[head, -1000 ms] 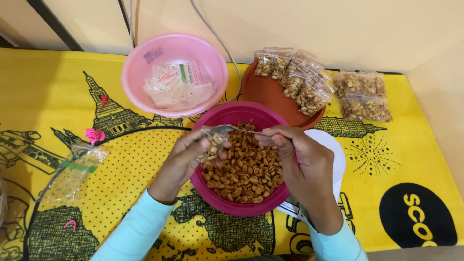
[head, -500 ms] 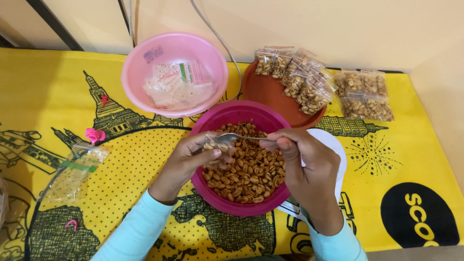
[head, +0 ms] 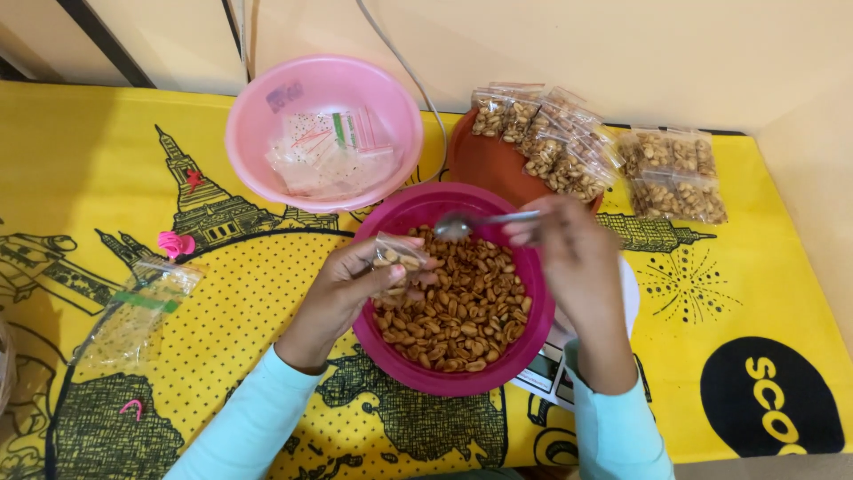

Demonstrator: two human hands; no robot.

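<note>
Fingers of your left hand [head: 355, 289] pinch a small clear bag [head: 398, 253] and hold it open over the dark pink bowl [head: 524, 342]. Fingers of your right hand [head: 577, 267] are closed on the handle of a metal spoon [head: 475, 222]. The spoon's round end sits just beside the mouth of the bag, above the roasted peanuts [head: 462, 311] in the bowl.

It looks like you are at the filling step, with a few nuts in the bag. I cannot tell if the spoon has nuts in it now. Next, you likely need to scoop from the pile and tip the spoon slowly, keeping the bag's mouth wide so nothing spills.

Filled packets [head: 551, 147] lie on the orange plate [head: 484, 164], and empty bags [head: 329, 156] wait in the light pink bowl [head: 249, 142].
</note>
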